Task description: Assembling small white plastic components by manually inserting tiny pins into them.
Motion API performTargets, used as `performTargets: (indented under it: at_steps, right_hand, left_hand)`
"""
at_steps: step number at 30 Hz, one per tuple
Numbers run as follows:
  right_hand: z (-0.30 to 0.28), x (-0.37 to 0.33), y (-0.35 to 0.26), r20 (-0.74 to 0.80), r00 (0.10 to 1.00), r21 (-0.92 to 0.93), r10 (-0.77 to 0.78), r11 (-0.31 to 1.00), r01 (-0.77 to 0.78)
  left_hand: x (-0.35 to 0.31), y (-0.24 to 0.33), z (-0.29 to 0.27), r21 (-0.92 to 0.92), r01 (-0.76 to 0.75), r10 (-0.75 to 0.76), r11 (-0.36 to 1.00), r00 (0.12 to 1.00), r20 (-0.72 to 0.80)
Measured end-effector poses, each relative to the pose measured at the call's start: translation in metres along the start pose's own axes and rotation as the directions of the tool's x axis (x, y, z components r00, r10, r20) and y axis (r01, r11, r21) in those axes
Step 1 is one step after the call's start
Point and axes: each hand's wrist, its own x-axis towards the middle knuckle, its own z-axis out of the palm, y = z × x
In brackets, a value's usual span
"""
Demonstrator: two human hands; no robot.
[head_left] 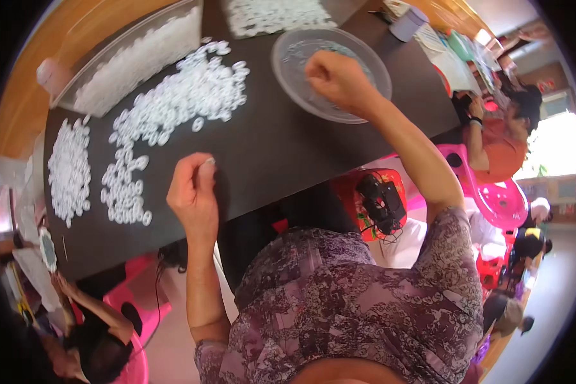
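My left hand (195, 192) hovers above the dark table, its thumb and fingers pressed together. A pale speck shows at the fingertips, too small to name. Beyond it spreads a large heap of small white oval rings (185, 96), with a narrow trail of them toward me. My right hand (339, 80) is over a round translucent basin (294, 96), the fingers curled inward. What it holds, if anything, is hidden. Small clear pieces lie in the basin, too blurred to tell their kind.
A long clear bin (141, 54) of white pieces stands at the far left, beside another white pile (69, 169). More white pieces fill a bag or tray (278, 16) at the back. A lidded cup (408, 24) stands far right. Other people sit left and right near pink chairs (502, 201).
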Motion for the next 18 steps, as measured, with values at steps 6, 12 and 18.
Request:
performTargets:
  at_steps: [6,12,18]
  right_hand:
    - [0.012,-0.010,-0.084,0.069,0.989,0.507,0.130,0.849,-0.147]
    - [0.043,-0.006,-0.128,0.252,0.965,0.725,0.075,0.646,-0.240]
    - [0.046,-0.008,-0.132,0.291,0.951,0.742,0.107,0.601,-0.295]
  left_hand:
    - [-0.008,0.026,0.000,-0.636,0.377,-0.372,0.674,0.916,0.149]
    - [-0.015,0.029,-0.004,-0.718,0.393,-0.390,0.575,0.903,0.182]
    - [-0.020,0.030,-0.003,-0.711,0.417,-0.370,0.566,0.899,0.234]
